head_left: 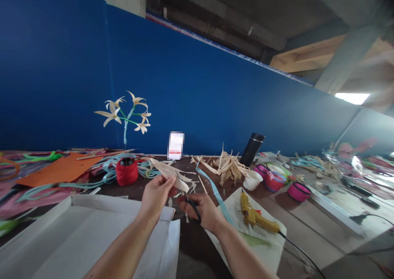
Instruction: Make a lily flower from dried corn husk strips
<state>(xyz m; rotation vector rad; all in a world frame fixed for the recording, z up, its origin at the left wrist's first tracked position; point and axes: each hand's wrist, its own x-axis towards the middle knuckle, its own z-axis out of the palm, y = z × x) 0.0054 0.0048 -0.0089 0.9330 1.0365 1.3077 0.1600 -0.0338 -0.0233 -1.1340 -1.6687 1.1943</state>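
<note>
Pinched between the fingers of my left hand (pixel 158 193) is a pale, dry husk piece (pixel 168 173), its wide end pointing right. My right hand (pixel 201 211) is closed around black-handled scissors (pixel 193 208), just right of and slightly below the husk. The scissor blades are hard to make out near the husk's lower edge. Small pale scraps (pixel 192 186) lie on the dark table behind my hands. A flower stem with several pale husk blossoms (pixel 125 127) stands upright at the back left.
A white box (pixel 70 234) fills the near left, beside red thread (pixel 127 172) and orange paper (pixel 60 170). Rightward are a husk bundle (pixel 230 168), white cup (pixel 253 180), black bottle (pixel 252 149) and yellow glue gun (pixel 255 216) on paper. A blue wall (pixel 191 86) stands behind.
</note>
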